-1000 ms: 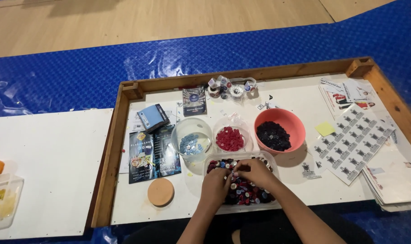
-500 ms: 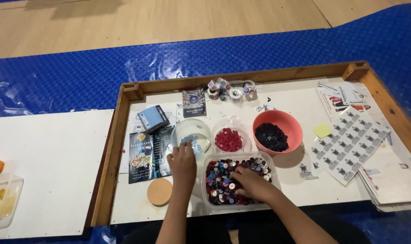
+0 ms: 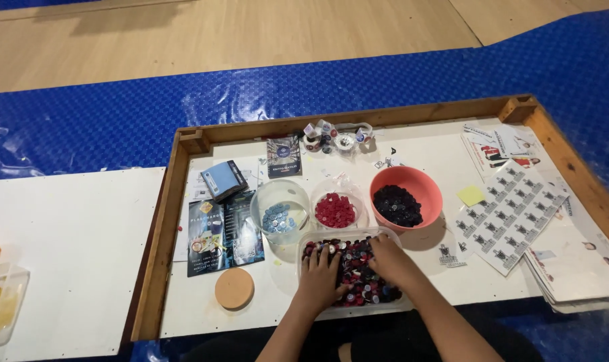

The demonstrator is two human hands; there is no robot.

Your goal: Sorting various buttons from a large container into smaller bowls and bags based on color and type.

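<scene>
A clear rectangular tub (image 3: 311, 238) of mixed red, dark and pale buttons sits at the near edge of a white board. Both hands rest inside it. My left hand (image 3: 320, 276) lies flat on the buttons at the tub's left side, fingers spread. My right hand (image 3: 390, 261) lies on the buttons at the right side, fingers curled down into them. Just beyond the tub stand a clear round container (image 3: 279, 216) of pale blue buttons, a small clear bowl (image 3: 336, 210) of red buttons and a coral bowl (image 3: 406, 198) of dark buttons.
A wooden frame (image 3: 163, 228) edges the board. A round cork lid (image 3: 234, 288) and dark printed cards (image 3: 222, 231) lie left of the tub. Sticker sheets (image 3: 512, 214) and papers lie on the right, small tape rolls (image 3: 334, 137) at the back, blue mat around.
My left hand has come back from the clear container of pale blue buttons into the mixed tub. My right hand stayed in the tub.
</scene>
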